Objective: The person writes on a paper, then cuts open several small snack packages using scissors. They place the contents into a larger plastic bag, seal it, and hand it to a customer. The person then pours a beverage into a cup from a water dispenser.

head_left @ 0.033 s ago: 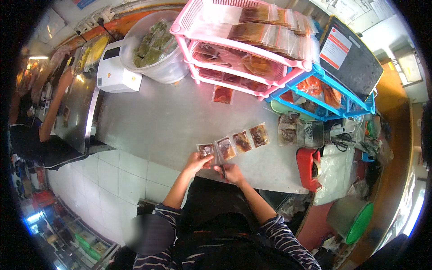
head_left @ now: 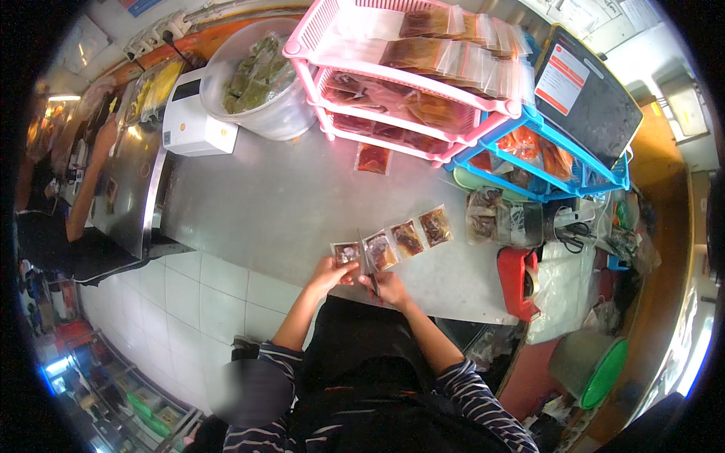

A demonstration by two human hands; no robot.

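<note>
Near the table's front edge, a joined strip of clear sachets with dark brown filling slants up to the right. My left hand [head_left: 331, 276] is closed on the leftmost sachet [head_left: 346, 253], thumb on top. My right hand [head_left: 387, 288] grips a pair of scissors [head_left: 370, 278], its thin blades pointing away from me at the seam between that sachet and the neighbouring sachet [head_left: 380, 251]. Whether the seam is cut there, I cannot tell. Two further sachets, a middle one [head_left: 406, 238] and an end one [head_left: 435, 226], lie flat on the metal table [head_left: 249, 196].
A pink rack [head_left: 325, 124] of packed sachets and a blue rack [head_left: 521, 162] stand at the back, a loose red sachet [head_left: 373, 158] before them. Left are a white machine [head_left: 198, 113] and a clear tub [head_left: 287, 113]. A red tape dispenser [head_left: 517, 283] stands right. Another person's arm [head_left: 91, 177] shows far left.
My hands and the sachets stay almost in place. At the far left, the other person's arm has shifted slightly.
</note>
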